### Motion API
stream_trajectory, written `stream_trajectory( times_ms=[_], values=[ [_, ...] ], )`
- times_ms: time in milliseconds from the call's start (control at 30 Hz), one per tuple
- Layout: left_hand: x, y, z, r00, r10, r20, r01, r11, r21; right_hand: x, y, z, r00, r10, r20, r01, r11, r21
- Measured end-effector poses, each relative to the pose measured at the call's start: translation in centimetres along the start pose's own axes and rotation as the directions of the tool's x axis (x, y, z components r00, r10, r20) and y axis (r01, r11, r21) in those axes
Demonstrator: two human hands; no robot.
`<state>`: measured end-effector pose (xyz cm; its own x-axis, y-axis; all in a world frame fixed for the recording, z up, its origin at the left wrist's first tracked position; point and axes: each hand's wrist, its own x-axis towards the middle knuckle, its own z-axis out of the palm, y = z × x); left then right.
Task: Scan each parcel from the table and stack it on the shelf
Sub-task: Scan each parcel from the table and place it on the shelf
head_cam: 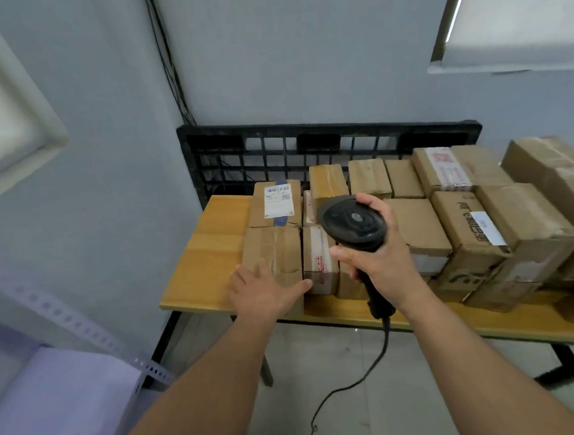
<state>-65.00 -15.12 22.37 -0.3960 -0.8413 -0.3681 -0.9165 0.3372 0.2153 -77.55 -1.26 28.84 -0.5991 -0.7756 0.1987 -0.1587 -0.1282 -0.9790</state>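
Far left of both grips, low down, is the shelf (65,388). The bit we see carries no parcel, so stacking looks barely begun, if at all.

Next, our left grip (266,291) is wide, fingers spread, holding nothing. It reaches over the near edge of the plain parcel (272,251) at the tabletop (210,241) corner; we can't tell if it touches. Just beyond that box sits the labelled parcel (276,203), barcode face up. Btw. the two grips is a small red-taped parcel (318,259).

Then our right grip (381,265) is wrapped round the handle of the scanner (354,225), head tipped fwd over the boxes. Its cable (363,376) hangs below toward the floor. Right of that grip, many more parcels (472,227) sit packed close, some stacked, running out of view.

Our read: early stage. Nothing is confirmed scanned, and nearly the whole load sits on the tabletop. The step in hand is prob. taking the corner box for a scan. Its top shows no label, so we'd likely need to turn it. Left to do: scan, shelve, repeat for every box.
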Motion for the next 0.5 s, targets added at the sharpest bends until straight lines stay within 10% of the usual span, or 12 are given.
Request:
stream_trajectory(
  times_ms=[300,500],
  values=[
    [3.7,-1.3,0.1,0.991,-0.014,0.135,0.005,0.998,0.066,1.9,0.3,3.7,0.998,0.049,-0.034,-0.052,0.996,-0.074],
    [4.9,-7.3,-3.1,0.956,0.119,0.266,0.000,0.913,-0.408,2.6,0.9,5.9,0.995,0.099,-0.024,-0.100,0.994,-0.049]
  ],
)
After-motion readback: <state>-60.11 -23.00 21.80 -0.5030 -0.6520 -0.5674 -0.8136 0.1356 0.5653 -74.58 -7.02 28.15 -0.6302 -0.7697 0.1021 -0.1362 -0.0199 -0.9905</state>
